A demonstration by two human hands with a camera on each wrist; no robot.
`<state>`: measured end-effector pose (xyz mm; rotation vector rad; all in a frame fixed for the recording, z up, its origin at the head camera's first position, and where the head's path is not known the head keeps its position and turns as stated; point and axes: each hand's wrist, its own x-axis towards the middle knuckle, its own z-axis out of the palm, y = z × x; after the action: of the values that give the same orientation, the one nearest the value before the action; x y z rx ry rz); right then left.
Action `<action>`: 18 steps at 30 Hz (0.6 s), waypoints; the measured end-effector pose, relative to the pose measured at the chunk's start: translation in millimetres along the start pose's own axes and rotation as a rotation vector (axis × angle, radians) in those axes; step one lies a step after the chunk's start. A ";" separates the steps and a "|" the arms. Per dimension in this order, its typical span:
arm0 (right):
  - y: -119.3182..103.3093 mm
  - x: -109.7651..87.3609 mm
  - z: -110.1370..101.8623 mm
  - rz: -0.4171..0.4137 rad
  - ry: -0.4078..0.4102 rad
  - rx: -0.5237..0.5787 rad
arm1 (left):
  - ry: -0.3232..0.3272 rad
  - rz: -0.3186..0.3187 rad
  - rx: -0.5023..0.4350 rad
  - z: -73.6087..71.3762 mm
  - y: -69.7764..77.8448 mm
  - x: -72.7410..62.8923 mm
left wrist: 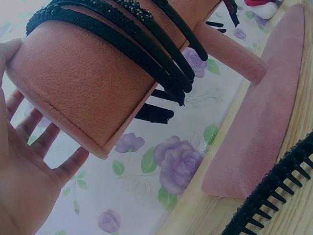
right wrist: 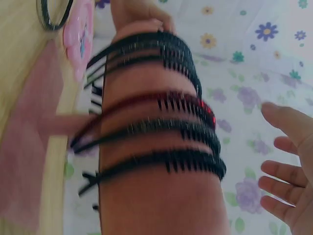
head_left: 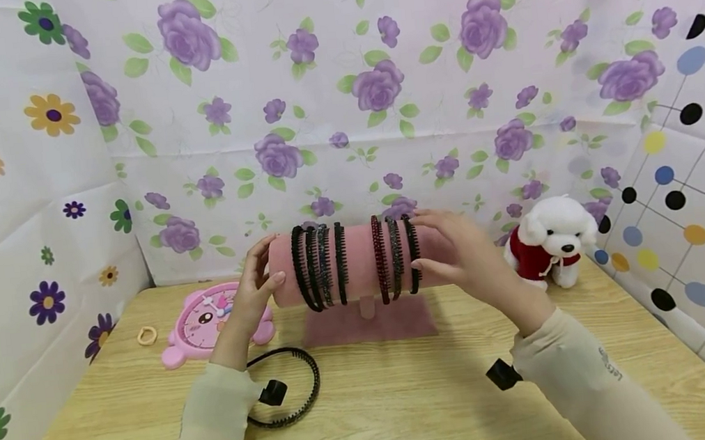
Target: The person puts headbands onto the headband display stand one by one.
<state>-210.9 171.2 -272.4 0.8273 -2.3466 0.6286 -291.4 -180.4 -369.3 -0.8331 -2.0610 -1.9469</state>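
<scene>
A pink plush headband stand (head_left: 359,261), a padded roll on a stem over a flat base (head_left: 393,321), stands mid-table. Several dark toothed headbands (head_left: 340,263) ring its left half. Towards the right sit a red headband (head_left: 380,259), a grey glittery one (head_left: 396,258) and a black one (head_left: 413,253). My left hand (head_left: 256,281) grips the roll's left end, thumb in front and fingers behind; the left wrist view shows those fingers spread at the end's edge. Beside the rightmost headband, my right hand (head_left: 472,255) is held with fingers extended, apart from the roll in the right wrist view.
A loose black toothed headband (head_left: 313,384) lies on the table near my left forearm. Behind that arm is a pink clock (head_left: 198,324), with a small tan ring (head_left: 146,336) to its left. A white toy dog (head_left: 552,237) in red sits at the back right, near the floral backdrop.
</scene>
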 end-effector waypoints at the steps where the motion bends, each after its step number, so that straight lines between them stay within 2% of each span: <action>1: -2.5 -2.3 2.4 -0.020 0.036 0.010 | -0.001 -0.001 0.004 -0.1 0.1 0.1; 4: -11.9 -9.0 11.2 -0.079 0.123 0.034 | 0.002 -0.001 0.010 0.0 0.4 0.2; 9: -28.1 -18.7 29.6 -0.129 0.178 0.090 | 0.001 -0.010 0.004 1.0 1.2 -0.9; 14: -42.9 -24.7 48.9 -0.156 0.147 0.207 | -0.005 -0.009 0.004 1.4 2.0 -1.4; 18: -54.7 -28.8 66.6 -0.145 0.098 0.277 | 0.000 -0.007 0.005 0.7 1.5 -1.2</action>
<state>-178.8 105.6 -326.5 1.0523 -2.1172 0.9234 -289.4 -180.0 -368.6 -0.8257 -2.0702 -1.9451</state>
